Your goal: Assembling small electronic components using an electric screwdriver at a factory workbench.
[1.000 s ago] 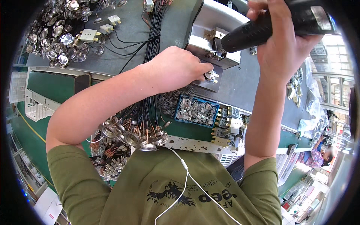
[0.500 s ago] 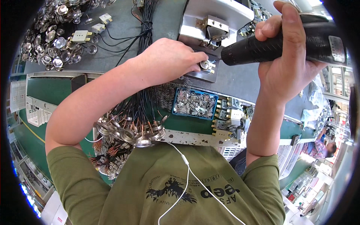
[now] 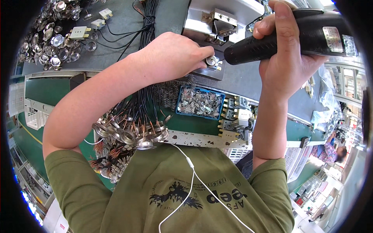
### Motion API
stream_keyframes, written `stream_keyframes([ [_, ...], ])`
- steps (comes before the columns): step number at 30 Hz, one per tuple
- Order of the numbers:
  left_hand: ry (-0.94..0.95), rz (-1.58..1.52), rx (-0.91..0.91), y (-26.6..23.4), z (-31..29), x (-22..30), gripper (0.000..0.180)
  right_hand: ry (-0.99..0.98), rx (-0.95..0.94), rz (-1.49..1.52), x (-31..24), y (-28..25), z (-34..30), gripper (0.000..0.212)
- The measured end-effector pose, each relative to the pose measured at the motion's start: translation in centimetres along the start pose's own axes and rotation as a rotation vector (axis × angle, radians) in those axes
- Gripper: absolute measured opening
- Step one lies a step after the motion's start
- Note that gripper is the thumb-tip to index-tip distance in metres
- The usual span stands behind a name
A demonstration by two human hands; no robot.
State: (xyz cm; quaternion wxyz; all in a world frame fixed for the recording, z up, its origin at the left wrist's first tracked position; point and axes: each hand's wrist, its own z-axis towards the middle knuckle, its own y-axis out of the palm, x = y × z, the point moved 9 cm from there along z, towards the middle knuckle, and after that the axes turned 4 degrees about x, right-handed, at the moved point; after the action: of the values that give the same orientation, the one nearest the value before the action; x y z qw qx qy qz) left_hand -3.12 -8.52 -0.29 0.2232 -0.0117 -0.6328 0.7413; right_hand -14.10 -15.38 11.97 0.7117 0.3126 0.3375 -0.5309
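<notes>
My right hand [image 3: 285,46] is wrapped round a black electric screwdriver [image 3: 252,51], held almost level with its nose pointing left. Close to that nose sits a small part with a round metal cap and brass-coloured tabs [image 3: 211,61], on a flat metal block [image 3: 211,73]. My left hand [image 3: 176,54] pinches this part from the left, its thumb and forefinger against the cap. The driver's bit is hard to make out, so I cannot tell whether it touches the part. Behind the block stands a metal fixture [image 3: 224,25] with a bracket.
A blue tray [image 3: 179,106] of small metal pieces lies nearer me, beside several white and grey switch-like parts [image 3: 241,116]. Black wires [image 3: 149,42] run under my left forearm to metal rings [image 3: 128,136]. Round metal caps [image 3: 54,42] are heaped far left. Another person [image 3: 330,151] is at far right.
The screwdriver has come slightly left and its nose is nearer the part; its bit no longer shows clearly. My left hand keeps its pinch. The whole view has shifted a little.
</notes>
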Motion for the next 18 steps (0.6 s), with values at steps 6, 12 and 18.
stream_keyframes([
  [6, -0.001, 0.009, -0.007, -0.1, 0.0, 0.2, 0.02, 0.035, -0.024, -0.067, 0.6, -0.4, -0.1, 0.013],
  [12, -0.008, 0.014, -0.012, 0.3, 0.1, -0.3, 0.019, -0.003, 0.008, -0.01, -0.1, 0.5, 0.0, 0.015],
  [18, 0.017, -0.007, 0.032, 0.1, 0.1, -0.1, 0.02, -0.036, -0.019, -0.016, -0.2, 0.2, -1.0, 0.018],
])
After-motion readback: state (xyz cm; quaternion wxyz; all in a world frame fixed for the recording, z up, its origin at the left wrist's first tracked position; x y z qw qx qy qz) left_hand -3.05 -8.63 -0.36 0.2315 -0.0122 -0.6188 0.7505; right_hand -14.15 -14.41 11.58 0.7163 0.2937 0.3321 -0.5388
